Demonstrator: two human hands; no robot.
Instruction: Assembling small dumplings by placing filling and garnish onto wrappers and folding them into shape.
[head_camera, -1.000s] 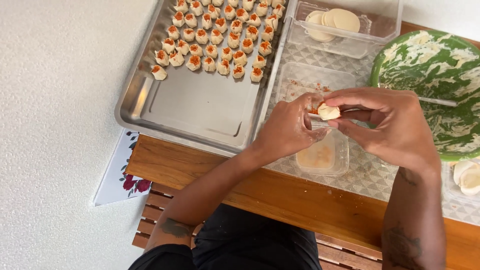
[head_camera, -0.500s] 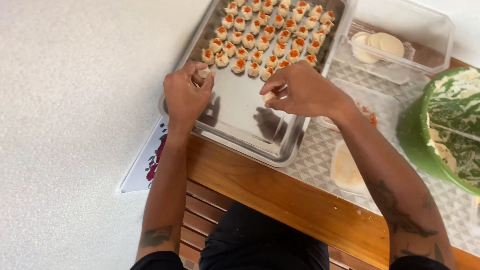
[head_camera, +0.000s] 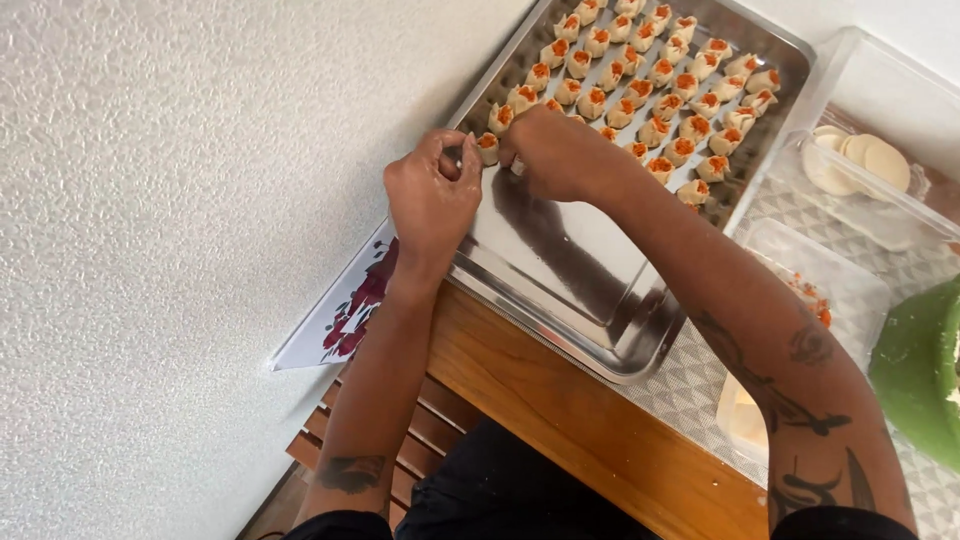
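Both hands meet over the near-left corner of a shiny metal tray (head_camera: 570, 290), at the end of the rows of small dumplings (head_camera: 640, 90) topped with orange bits. The left hand (head_camera: 432, 200) is curled, its fingertips pinched around one dumpling (head_camera: 487, 147) that sits on the tray right at the tray's left rim, beside the last one in the nearest row. The right hand (head_camera: 560, 155) comes in from the other side with its knuckles up and fingers bent down — its fingertips are hidden beneath it, so whether they grip the same dumpling or only touch the tray cannot be told.

The bare half of the tray, nearest the person, mirrors the forearms. The tray rests on a patterned grey mat (head_camera: 690, 385) over a wooden surface (head_camera: 560, 420). To its right stands a clear plastic box (head_camera: 880, 110) with round pale wrappers (head_camera: 865, 158) inside, and nearer, another clear container (head_camera: 830, 290) with some orange bits in it. A green bowl (head_camera: 920, 370) shows at the right edge. A white card printed with red flowers (head_camera: 345, 315) pokes out from under the tray's left corner.
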